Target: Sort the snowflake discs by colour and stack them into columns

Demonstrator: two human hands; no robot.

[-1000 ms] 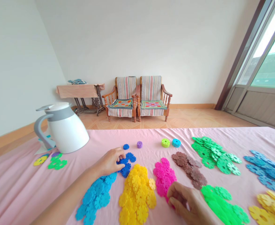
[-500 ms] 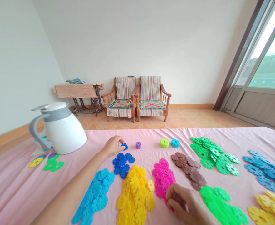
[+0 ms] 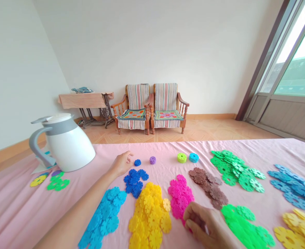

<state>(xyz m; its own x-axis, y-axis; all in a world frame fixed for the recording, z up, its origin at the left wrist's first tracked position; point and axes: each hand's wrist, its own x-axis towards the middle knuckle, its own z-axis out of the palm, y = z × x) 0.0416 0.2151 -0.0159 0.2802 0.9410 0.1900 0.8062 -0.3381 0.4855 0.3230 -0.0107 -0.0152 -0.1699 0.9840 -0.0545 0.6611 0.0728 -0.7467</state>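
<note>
My left hand [image 3: 121, 162] lies on the pink tablecloth [image 3: 19, 211] with its fingers loosely apart and nothing in them. It is just left of a small dark blue stack [image 3: 137, 162] and above a pile of dark blue snowflake discs [image 3: 135, 178]. My right hand [image 3: 206, 226] is curled at the near edge of the pink disc pile [image 3: 179, 193], fingers pinched on a pink disc. Light blue discs [image 3: 105, 214] and yellow discs [image 3: 149, 211] lie between my arms.
A white jug [image 3: 64, 141] stands at the left, with a few yellow and green discs [image 3: 55, 181] beside it. Small purple [image 3: 152, 160], lime [image 3: 181, 157] and cyan [image 3: 193, 157] stacks sit in a row. Brown [image 3: 209, 185], green [image 3: 235, 169], bright green [image 3: 245, 224], blue [image 3: 292, 188] and yellow [image 3: 297, 228] piles lie to the right.
My left hand lifted from the dark blue pile, went to the small blue stack behind it, and now rests just left of it with fingers apart. My right hand stayed put.
</note>
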